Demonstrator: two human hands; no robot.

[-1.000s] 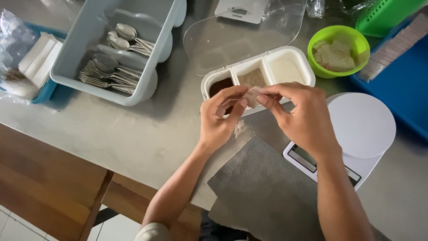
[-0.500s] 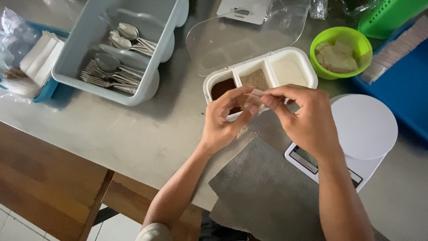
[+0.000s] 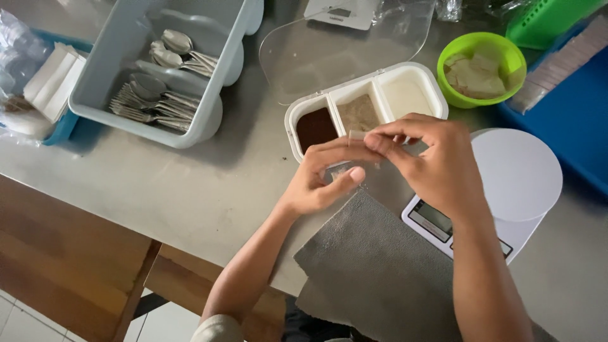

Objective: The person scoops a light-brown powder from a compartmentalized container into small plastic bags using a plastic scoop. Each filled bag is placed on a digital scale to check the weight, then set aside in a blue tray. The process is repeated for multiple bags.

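1. Both hands meet over the steel table [image 3: 190, 190], just in front of a white three-part container [image 3: 364, 107]. The left hand [image 3: 320, 180] and the right hand [image 3: 437, 164] pinch a small pale sachet [image 3: 356, 135] between their fingertips, each closed on one end of it, apparently to pull or tear it. It hangs right above the container's near edge, which looks handy if the contents are meant to fall in there.
2. The container's three wells hold a dark brown powder on the left, a tan one in the middle and a whitish one on the right. Its clear lid [image 3: 342, 50] lies flat behind it.
3. A white kitchen scale [image 3: 506, 183] sits under the right wrist, its round platform bare and its grey display facing the person, near enough for weighing.
4. A grey cloth [image 3: 380, 272] is spread at the table edge below the hands, perhaps for wiping.
5. A lime-green bowl [image 3: 481, 66] beyond the right hand holds more pale flat packets.
6. A light grey cutlery tray [image 3: 158, 69] to the left keeps spoons and forks sorted in sections.
7. A blue tray [image 3: 60, 130] at far left holds white folded packets or napkins beside crumpled clear plastic; I cannot tell which.
8. A blue bin [image 3: 570, 120] and a green basket [image 3: 544, 19] stand at the right edge.
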